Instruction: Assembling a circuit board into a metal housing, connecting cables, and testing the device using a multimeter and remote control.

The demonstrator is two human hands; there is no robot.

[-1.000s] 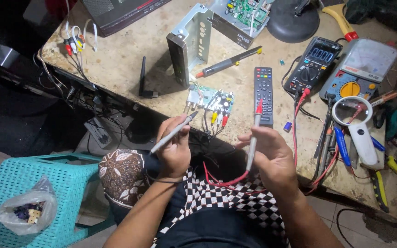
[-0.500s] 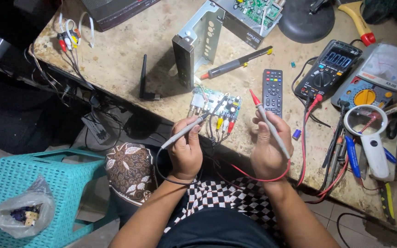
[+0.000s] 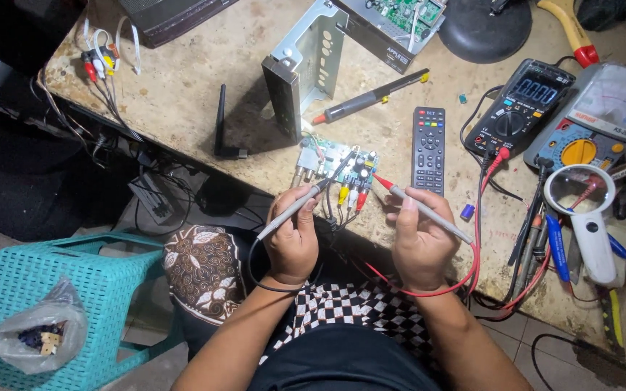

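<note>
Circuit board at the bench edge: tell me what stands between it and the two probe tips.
Nothing visible does. The black-wired probe in the left hand already reaches over the small circuit board; the red-tipped probe in the right hand points at its right edge across bare bench.

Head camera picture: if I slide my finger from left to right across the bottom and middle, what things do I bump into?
Turquoise plastic stool → left hand holding the black-tipped grey probe → small green circuit board → right hand holding the red-tipped grey probe → black digital multimeter → white-handled round magnifying glass.
</note>
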